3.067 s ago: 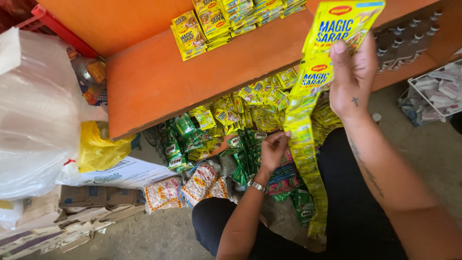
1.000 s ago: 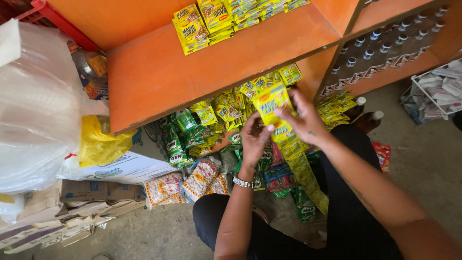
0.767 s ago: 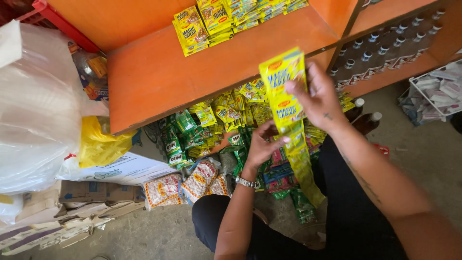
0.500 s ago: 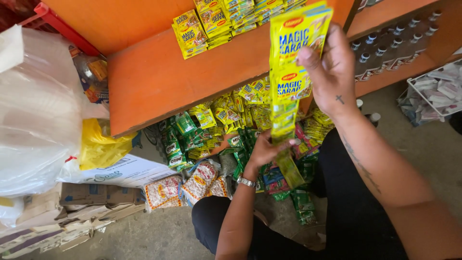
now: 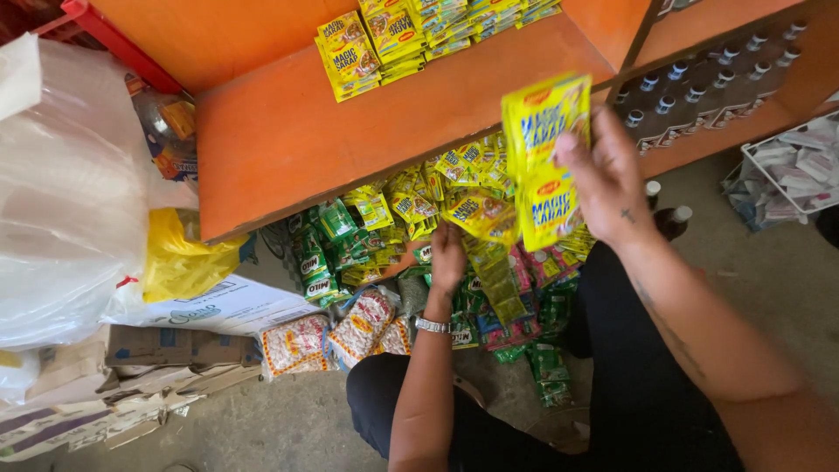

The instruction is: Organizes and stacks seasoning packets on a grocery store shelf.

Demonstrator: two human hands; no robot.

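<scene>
While the right hand [image 5: 607,179] pinches the top of a yellow sachet strip [image 5: 542,166] between closed fingers, the left hand [image 5: 447,256] sits lower, fingers curled round the strip's hanging tail just above the heap of yellow and green packets [image 5: 384,227] under the orange shelf [image 5: 350,131]. More yellow sachets [image 5: 398,35] lie stacked on the shelf top; speckled bags [image 5: 336,336] rest on the floor, a clear plastic sack [image 5: 65,201] far left. Compared with half a second back, the strip is held lower and tilted, less of it hanging straight.
</scene>
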